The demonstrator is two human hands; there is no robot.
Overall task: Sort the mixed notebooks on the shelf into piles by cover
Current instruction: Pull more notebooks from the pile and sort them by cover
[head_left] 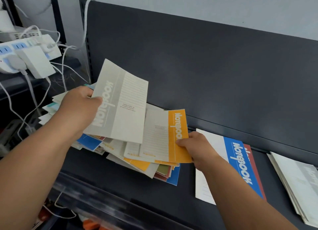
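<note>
A messy heap of mixed notebooks (137, 162) lies on the dark shelf (120, 178). My left hand (80, 107) grips a grey notebook (123, 102), lifted and tilted above the heap. At the heap's right side my right hand (197, 147) pinches the orange spine strip of an orange notebook (177, 135) that lies on top. To the right, a blue notebook (240, 164) rests on a red one (254, 168). A pile of grey notebooks (297, 183) sits at the far right.
The shelf's dark back panel (206, 66) rises right behind the notebooks. On the left, a white power strip (25, 54) with plugs and trailing white cables (34, 109) sits on a neighbouring rack. A lower shelf edge (103, 198) runs along the front.
</note>
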